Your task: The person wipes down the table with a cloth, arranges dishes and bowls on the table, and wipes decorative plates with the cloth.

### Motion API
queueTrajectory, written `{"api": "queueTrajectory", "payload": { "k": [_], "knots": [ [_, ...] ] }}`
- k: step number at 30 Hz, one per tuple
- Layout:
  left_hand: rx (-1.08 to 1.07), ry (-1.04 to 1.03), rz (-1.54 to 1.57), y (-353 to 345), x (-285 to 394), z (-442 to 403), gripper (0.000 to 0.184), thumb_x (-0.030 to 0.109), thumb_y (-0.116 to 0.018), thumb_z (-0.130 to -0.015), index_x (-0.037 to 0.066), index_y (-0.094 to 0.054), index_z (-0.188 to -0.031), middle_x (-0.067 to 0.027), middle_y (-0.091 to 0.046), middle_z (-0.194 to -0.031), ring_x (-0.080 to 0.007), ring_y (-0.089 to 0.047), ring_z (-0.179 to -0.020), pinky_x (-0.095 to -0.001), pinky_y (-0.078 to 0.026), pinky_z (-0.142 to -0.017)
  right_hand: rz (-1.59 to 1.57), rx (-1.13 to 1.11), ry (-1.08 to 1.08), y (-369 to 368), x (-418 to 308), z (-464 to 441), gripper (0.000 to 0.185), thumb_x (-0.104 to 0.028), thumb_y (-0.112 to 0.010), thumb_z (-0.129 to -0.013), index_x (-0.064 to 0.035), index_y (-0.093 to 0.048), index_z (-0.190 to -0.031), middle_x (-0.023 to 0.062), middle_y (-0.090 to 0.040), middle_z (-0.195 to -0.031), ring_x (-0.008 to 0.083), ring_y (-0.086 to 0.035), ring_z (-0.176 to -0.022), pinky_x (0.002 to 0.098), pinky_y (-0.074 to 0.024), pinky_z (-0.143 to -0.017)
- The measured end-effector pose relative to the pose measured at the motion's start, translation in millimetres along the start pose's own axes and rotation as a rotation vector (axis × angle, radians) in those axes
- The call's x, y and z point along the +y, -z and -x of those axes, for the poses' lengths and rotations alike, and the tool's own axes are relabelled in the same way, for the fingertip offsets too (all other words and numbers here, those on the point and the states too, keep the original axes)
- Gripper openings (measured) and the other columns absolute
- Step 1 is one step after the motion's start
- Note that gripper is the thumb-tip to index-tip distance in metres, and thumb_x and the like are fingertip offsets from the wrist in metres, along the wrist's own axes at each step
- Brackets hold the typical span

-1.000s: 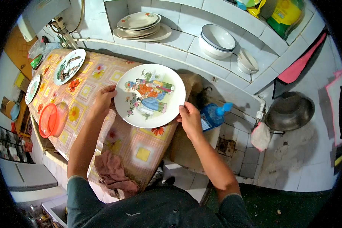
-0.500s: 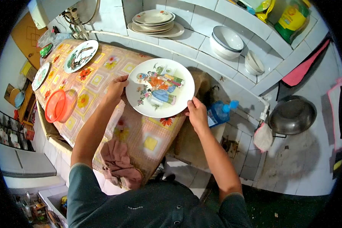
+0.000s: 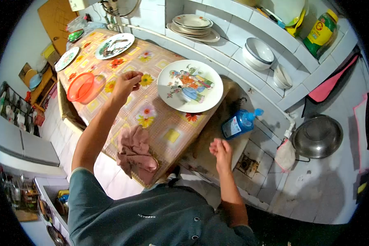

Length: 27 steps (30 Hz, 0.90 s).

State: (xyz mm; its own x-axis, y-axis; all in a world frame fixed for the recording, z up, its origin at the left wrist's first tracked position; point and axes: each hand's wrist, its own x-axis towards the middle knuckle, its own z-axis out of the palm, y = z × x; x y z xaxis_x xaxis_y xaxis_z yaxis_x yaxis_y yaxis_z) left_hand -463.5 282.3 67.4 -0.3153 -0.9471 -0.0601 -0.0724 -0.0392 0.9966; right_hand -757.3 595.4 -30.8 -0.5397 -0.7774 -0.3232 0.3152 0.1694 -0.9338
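A large white plate [image 3: 181,92] painted with figures in orange and blue robes lies face up on the flowered tablecloth [image 3: 168,135], near the table's right edge. My left hand [image 3: 128,84] hovers left of the plate, apart from it, its fingers curled together around nothing. Below and right of the plate is my right hand [image 3: 222,152], empty, with fingers loosely bent and a little apart. The nearest thing to it is a blue pump bottle [image 3: 236,125]. A crumpled brownish-pink cloth [image 3: 137,153] lies at the table's front edge.
Two more painted plates, one round [image 3: 115,46] and one farther left [image 3: 67,59], lie on the table near an orange-red plastic bowl [image 3: 80,87]. Stacked plates [image 3: 192,21] and white bowls [image 3: 258,53] fill wall shelves. A metal basin [image 3: 318,137] rests at the right.
Both hands have let go of the figure-painted plate, which now lies on the table. My right hand has drawn down and away from it. The camera view has shifted.
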Motion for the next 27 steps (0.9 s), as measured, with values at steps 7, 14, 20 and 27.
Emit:
{"api": "queueTrajectory", "payload": {
  "k": [7,14,20,27],
  "knots": [
    [0.091,-0.151,-0.144,25,21,123,0.019,0.019,-0.062,-0.091,0.001,-0.065,-0.099,0.0024,-0.060,-0.078,-0.0068,-0.053,-0.068,-0.0224,-0.045,-0.062,-0.024,0.043,-0.127,84,82,81,0.024,-0.022,-0.057,-0.096,0.0006,-0.061,-0.102,0.0072,-0.064,-0.083,0.0142,-0.060,-0.069,0.0276,-0.0503,-0.062],
    [-0.053,-0.261,-0.747,12,-7,222,0.044,0.032,-0.076,-0.078,0.002,-0.067,-0.109,-0.0137,-0.063,-0.095,-0.0244,-0.063,-0.083,-0.0355,-0.051,-0.071,0.021,-0.007,-0.204,107,125,122,0.021,-0.020,-0.057,-0.096,-0.0005,-0.058,-0.105,0.0065,-0.062,-0.087,0.0121,-0.057,-0.071,0.0268,-0.0480,-0.063],
    [-0.033,-0.478,-0.905,1,-48,235,0.029,0.017,-0.075,-0.074,0.009,-0.071,-0.101,-0.0124,-0.062,-0.090,-0.0299,-0.062,-0.084,-0.0368,-0.049,-0.073,0.092,-0.112,-0.150,78,113,142,0.023,-0.015,-0.056,-0.096,0.0037,-0.057,-0.108,0.0085,-0.062,-0.090,0.0131,-0.058,-0.072,0.0279,-0.0496,-0.065],
    [-0.003,-0.407,-0.768,-13,-40,238,0.013,0.015,-0.068,-0.083,0.005,-0.068,-0.090,-0.0098,-0.060,-0.077,-0.0215,-0.058,-0.072,-0.0343,-0.047,-0.065,0.090,-0.135,-0.007,50,96,164,0.020,-0.013,-0.058,-0.094,0.0027,-0.058,-0.106,0.0088,-0.064,-0.088,0.0122,-0.058,-0.070,0.0247,-0.0494,-0.063]
  ]
}}
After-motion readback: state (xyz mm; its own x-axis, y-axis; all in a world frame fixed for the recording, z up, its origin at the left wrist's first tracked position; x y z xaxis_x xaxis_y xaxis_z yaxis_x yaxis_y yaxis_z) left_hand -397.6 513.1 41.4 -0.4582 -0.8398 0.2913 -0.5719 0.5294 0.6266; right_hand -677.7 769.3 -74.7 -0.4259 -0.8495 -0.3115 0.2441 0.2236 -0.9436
